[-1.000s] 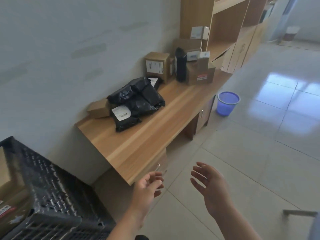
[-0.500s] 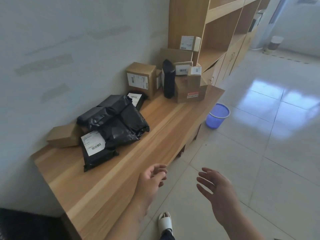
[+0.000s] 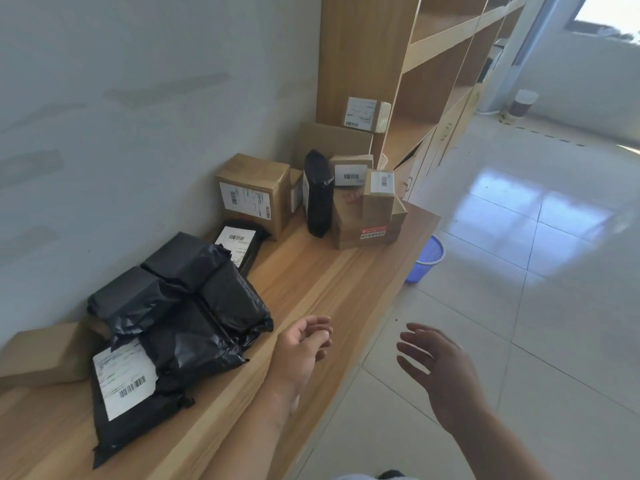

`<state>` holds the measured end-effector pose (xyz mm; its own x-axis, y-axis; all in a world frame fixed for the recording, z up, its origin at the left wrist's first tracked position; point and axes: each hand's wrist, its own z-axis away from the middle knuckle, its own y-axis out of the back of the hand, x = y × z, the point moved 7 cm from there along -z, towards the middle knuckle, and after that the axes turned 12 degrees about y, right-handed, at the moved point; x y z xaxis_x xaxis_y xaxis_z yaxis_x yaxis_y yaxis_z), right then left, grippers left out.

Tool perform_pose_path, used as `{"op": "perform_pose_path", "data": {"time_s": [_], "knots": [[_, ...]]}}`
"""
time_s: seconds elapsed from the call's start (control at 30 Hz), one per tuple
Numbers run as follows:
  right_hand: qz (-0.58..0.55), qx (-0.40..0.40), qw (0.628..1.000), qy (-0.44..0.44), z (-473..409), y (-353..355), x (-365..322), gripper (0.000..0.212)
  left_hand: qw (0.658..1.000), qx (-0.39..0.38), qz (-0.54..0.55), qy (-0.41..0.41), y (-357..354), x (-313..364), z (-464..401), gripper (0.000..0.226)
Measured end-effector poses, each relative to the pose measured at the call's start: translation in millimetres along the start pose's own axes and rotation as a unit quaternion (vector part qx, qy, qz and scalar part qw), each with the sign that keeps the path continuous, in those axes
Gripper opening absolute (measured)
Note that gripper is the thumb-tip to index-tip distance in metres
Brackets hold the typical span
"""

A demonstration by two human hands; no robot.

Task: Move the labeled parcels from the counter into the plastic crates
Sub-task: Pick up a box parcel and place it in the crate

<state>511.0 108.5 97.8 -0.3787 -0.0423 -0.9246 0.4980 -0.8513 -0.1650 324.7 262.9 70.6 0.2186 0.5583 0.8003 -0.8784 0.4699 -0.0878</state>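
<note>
The wooden counter (image 3: 329, 289) runs along the wall and carries all the parcels; no crate is in view. The largest lot is a heap of black poly mailers (image 3: 180, 306) at the near end, soft and probably light, with slick film likely to slide, so each is best taken across its bulk rather than by a loose corner. The nearest labeled mailer (image 3: 128, 393) lies flat at the front of the heap. Farther along, cardboard boxes (image 3: 254, 195) are stacked; these are stiff and can be clasped by opposite faces. The left hand (image 3: 301, 348) hovers over the counter edge, fingers loosely curled, holding nothing. The right hand (image 3: 440, 372) is spread over the floor, empty.
</note>
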Motion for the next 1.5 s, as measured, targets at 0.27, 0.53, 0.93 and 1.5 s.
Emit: {"op": "perform_pose_path", "data": {"time_s": [0.27,0.53,0.93,1.5], "knots": [[-0.015,-0.025,1.000,0.007,-129.8,-42.7,-31.7,0.018,0.998,0.054,0.029,-0.009,5.7,37.3,-64.2,0.021],[0.058,-0.138,0.989,-0.010,-250.0,-116.7,-62.6,0.017,0.988,0.151,0.003,0.005,-18.1,104.7,-149.3,0.024],[0.423,-0.533,0.677,0.280,-317.0,-364.5,-109.8,0.066,0.933,0.310,0.180,0.036,-16.2,140.7,-177.6,0.018],[0.653,-0.525,0.441,0.322,-333.4,-479.7,-51.7,0.088,0.836,0.467,0.279,0.072,4.2,71.9,-75.2,0.016]]}}
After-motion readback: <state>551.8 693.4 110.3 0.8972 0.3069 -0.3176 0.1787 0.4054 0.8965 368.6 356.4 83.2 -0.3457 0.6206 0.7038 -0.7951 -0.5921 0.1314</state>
